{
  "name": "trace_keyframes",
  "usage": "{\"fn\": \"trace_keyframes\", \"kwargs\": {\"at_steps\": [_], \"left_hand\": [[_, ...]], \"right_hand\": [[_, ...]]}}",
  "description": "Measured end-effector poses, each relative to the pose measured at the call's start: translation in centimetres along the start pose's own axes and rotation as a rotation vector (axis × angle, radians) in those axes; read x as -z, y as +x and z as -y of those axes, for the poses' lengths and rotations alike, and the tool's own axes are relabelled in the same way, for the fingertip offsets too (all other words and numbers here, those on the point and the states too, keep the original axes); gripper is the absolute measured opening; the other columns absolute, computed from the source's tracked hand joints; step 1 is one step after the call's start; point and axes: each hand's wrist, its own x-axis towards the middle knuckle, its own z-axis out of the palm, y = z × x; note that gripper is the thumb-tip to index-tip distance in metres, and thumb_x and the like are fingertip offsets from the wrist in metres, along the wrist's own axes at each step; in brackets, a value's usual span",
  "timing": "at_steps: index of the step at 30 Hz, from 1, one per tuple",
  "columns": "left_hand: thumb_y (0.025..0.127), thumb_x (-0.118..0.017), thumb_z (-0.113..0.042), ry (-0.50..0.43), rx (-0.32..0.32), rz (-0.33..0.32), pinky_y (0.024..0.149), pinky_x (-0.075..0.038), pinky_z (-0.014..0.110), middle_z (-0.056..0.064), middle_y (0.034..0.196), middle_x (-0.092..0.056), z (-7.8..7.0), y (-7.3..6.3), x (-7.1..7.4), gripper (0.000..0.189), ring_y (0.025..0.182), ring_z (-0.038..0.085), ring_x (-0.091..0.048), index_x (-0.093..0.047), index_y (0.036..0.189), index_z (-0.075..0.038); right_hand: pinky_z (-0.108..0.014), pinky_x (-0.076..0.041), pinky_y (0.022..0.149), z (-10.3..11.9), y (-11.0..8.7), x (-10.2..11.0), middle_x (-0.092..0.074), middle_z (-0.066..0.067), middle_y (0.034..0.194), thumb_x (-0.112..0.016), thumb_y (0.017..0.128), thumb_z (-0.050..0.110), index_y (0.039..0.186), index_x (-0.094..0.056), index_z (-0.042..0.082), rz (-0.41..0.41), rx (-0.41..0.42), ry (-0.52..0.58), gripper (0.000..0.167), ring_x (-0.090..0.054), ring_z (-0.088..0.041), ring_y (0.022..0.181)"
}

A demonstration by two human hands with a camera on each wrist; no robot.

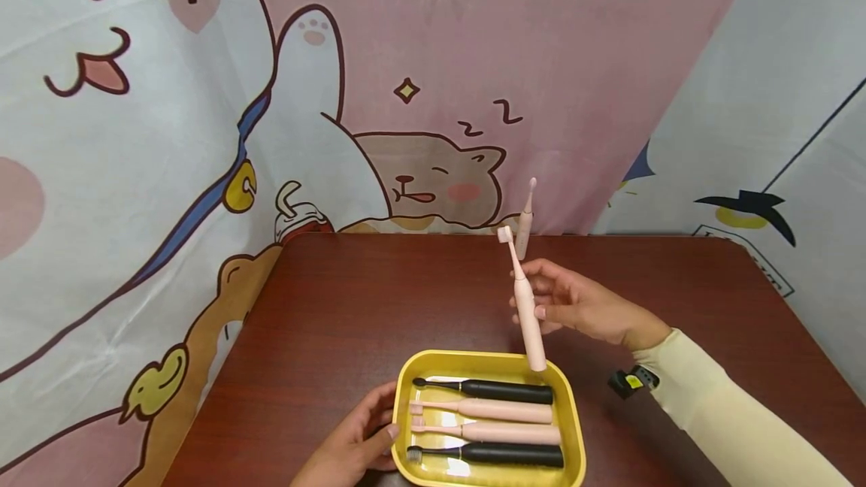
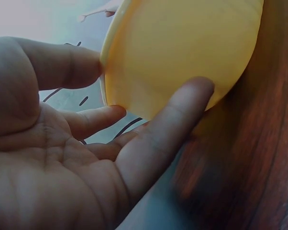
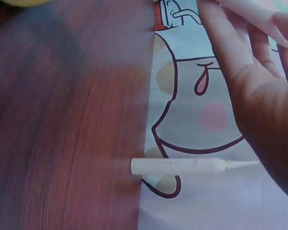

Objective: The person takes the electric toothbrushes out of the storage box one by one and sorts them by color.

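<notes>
My right hand (image 1: 568, 303) holds a pink electric toothbrush (image 1: 528, 314) by its handle, brush head up and tilted left, its lower end overlapping the tray's far right rim. In the tray, a yellow one (image 1: 575, 412), two black toothbrushes (image 1: 507, 391) and two pink toothbrushes (image 1: 507, 433) lie side by side, heads to the left. My left hand (image 1: 358, 434) grips the tray at its left side. The left wrist view shows the thumb at the rim and other fingers along the yellow wall (image 2: 182, 48).
Another pink toothbrush (image 1: 524, 235) stands upright near the table's back edge, beyond my right hand. The dark red wooden table (image 1: 338, 307) runs back to a cartoon-printed cloth (image 1: 433, 36). A black band (image 1: 632, 380) is on my right wrist.
</notes>
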Motion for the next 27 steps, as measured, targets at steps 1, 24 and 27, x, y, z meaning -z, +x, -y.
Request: {"fn": "trace_keyframes", "kwargs": {"at_steps": [1,24,27], "left_hand": [[0.110,-0.059,-0.023,0.002,-0.002,-0.001,0.086,-0.063,0.044,0.027,0.156,-0.047,0.0,0.0,0.0,0.066,0.125,0.031,-0.062,-0.027,0.165,-0.006],[0.110,-0.059,-0.024,-0.002,0.003,0.010,0.088,-0.063,0.045,0.027,0.156,-0.047,-0.2,-0.1,0.1,0.066,0.126,0.031,-0.062,-0.027,0.165,-0.006],[0.110,-0.059,-0.024,-0.002,-0.001,0.006,0.087,-0.063,0.045,0.027,0.156,-0.047,-0.2,-0.1,0.1,0.066,0.126,0.031,-0.062,-0.027,0.165,-0.006]], "right_hand": [[-0.053,-0.062,0.094,-0.1,0.0,0.2,-0.065,-0.016,0.139,-0.056,0.105,-0.006,0.151,-0.037,0.009,-0.012,0.000,-0.006,0.052,-0.071,-0.033,0.123],[-0.044,-0.061,0.097,-1.2,1.0,3.2,-0.065,-0.006,0.138,-0.058,0.107,0.000,0.150,-0.036,0.004,-0.255,0.017,-0.143,0.049,-0.070,-0.019,0.123],[-0.041,-0.062,0.096,-1.3,1.1,3.6,-0.066,-0.005,0.138,-0.059,0.106,0.002,0.149,-0.037,0.005,-0.312,-0.003,-0.183,0.048,-0.070,-0.018,0.123]]}}
